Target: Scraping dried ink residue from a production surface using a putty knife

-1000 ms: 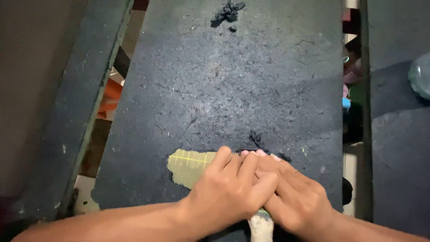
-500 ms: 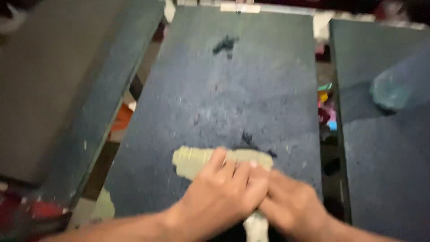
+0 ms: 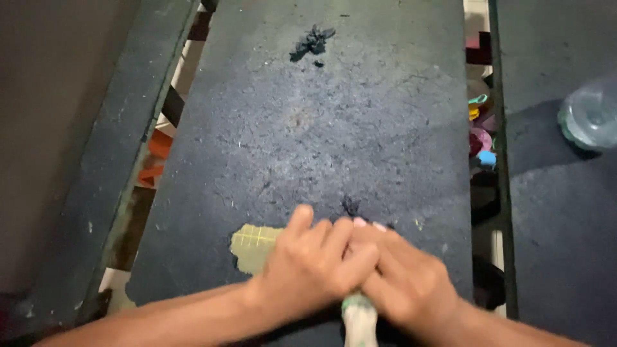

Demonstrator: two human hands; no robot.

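Right under you, your left hand (image 3: 308,270) lies over your right hand (image 3: 402,283), both clenched on a pale tool handle (image 3: 358,318) running away from you. Its yellowish flat piece (image 3: 254,247) pokes out leftward, nearer your left. Farther off lie black scraps (image 3: 312,42).

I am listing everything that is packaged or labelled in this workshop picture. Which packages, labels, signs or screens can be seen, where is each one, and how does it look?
Clear plastic bottle: right edge, on the dark right-hand surface; round, transparent, greenish tint; no label visible.
Small colourful items: in the gap between the two surfaces; pink, yellow, blue; too blurred to identify.
No labels, signs or screens in view.
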